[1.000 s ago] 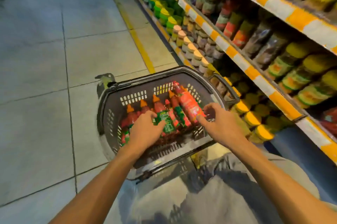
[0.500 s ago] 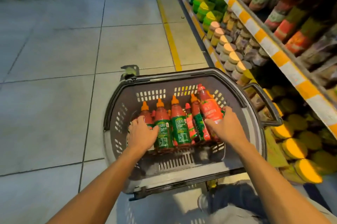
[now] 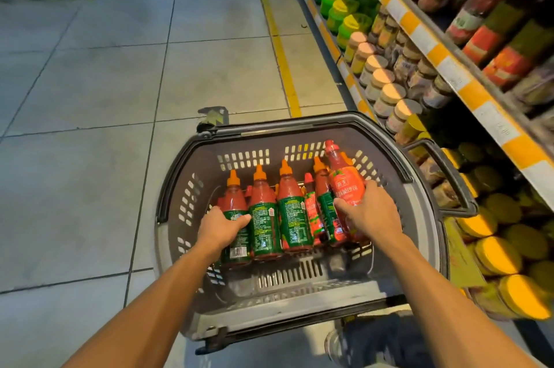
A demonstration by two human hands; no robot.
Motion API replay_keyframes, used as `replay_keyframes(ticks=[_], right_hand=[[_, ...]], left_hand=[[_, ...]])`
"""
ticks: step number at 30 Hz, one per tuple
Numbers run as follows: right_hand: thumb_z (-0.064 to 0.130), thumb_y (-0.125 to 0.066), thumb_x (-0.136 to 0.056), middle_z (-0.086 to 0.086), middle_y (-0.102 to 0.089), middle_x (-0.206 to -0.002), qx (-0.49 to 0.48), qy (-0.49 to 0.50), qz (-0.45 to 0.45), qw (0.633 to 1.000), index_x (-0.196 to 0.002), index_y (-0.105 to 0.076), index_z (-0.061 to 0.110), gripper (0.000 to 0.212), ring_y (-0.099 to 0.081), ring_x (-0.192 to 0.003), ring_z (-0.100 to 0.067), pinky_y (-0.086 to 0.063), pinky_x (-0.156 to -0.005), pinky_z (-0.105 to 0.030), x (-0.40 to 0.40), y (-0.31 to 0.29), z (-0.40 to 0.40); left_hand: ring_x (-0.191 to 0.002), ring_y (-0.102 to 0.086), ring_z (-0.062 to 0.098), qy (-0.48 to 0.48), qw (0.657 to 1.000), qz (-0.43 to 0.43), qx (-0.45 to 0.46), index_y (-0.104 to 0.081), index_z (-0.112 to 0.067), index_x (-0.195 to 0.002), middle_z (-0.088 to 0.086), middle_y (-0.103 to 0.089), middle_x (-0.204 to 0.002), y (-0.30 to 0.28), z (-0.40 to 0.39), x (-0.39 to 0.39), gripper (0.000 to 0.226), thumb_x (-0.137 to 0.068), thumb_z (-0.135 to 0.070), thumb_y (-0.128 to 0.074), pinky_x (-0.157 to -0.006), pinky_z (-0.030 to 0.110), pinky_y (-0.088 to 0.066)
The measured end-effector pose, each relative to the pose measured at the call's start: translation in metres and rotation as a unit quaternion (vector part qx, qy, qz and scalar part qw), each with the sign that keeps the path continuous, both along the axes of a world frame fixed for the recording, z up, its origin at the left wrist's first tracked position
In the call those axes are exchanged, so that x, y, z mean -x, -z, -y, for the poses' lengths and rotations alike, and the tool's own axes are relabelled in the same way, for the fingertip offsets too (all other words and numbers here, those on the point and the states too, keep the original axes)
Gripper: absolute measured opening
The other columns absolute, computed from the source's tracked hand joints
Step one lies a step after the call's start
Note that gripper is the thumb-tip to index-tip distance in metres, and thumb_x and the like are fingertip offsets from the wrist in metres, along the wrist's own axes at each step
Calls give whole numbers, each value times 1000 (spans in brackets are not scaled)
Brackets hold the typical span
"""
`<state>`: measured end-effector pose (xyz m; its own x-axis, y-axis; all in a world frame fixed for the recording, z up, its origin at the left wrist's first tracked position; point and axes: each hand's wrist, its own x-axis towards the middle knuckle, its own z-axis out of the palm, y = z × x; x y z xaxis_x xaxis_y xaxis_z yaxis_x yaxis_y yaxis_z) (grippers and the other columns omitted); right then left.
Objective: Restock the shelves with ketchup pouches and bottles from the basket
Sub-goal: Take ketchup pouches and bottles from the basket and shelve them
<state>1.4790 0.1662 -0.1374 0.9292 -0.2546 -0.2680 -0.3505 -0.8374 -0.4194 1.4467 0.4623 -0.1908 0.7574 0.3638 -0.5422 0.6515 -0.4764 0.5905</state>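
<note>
Bare floor tiles (image 3: 90, 82) fill the frame's left; shelves (image 3: 449, 67) crowd the right edge. The grey basket (image 3: 419, 217) at centre holds ketchup bottles lying side by side — the left hand (image 3: 220, 229) grasps the leftmost bottle (image 3: 236, 217), the right hand (image 3: 371, 214) grips the red-capped bottle (image 3: 344, 184).

Since a second ago, the left hand (image 3: 220, 229) has been shifted from the middle bottles to the leftmost green-labelled bottle (image 3: 236, 228), which is now gripped; the right hand (image 3: 370, 213) has been closed round the red-capped bottle (image 3: 344, 184), whose neck is now raised above the row
</note>
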Motion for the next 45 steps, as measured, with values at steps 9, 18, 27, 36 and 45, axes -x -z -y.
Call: replay_keyframes(ticks=[9, 18, 27, 36, 45], right_hand=[[61, -76, -77, -3, -68, -94, -82, 48, 55, 994, -107, -61, 17, 56, -65, -79, -22, -49, -70, -34, 20, -16, 6], [59, -83, -69, 11, -68, -89, -172, 93, 136, 971, -106, -63, 26, 54, -64, -72, 2, -45, -57, -19, 64, -90, 16], [57, -85, -65, 7, -74, -101, -186, 179, 222, 940, -111, -69, 24, 58, -70, -86, -11, -59, -79, -39, 176, -194, 50], [68, -82, -48, 10, -76, -92, -103, 372, 365, 847, -95, -69, 28, 63, -72, -85, -5, -58, -86, -43, 372, -278, 118], [46, -92, -62, 5, -75, -99, 12, 538, 439, 719, -107, -69, 18, 57, -71, -88, -7, -58, -87, -39, 587, -298, 149]], left_hand=[[-81, -63, 11, 3, 996, 92, 11, -60, -11, -123, -2, -66, -95, -29, -4, 18, 53, -80, -35, -82, -71, 31, -52], [-91, -65, 4, 11, 968, 197, 158, -58, -23, -129, -6, -65, -112, -115, 13, 38, 62, -75, -35, -86, -68, 20, -51], [-74, -66, -11, 174, 906, 231, 309, -64, -36, -107, -15, -70, -98, -214, 109, 57, 49, -65, -38, -89, -54, 10, -49], [-86, -71, 6, 419, 779, 248, 396, -68, -23, -114, -8, -76, -100, -309, 248, 151, 76, -44, -46, -86, -67, 25, -53], [-95, -70, 12, 624, 617, 206, 432, -66, -26, -117, -6, -75, -104, -344, 400, 328, 91, -36, -55, -96, -86, 43, -58]])
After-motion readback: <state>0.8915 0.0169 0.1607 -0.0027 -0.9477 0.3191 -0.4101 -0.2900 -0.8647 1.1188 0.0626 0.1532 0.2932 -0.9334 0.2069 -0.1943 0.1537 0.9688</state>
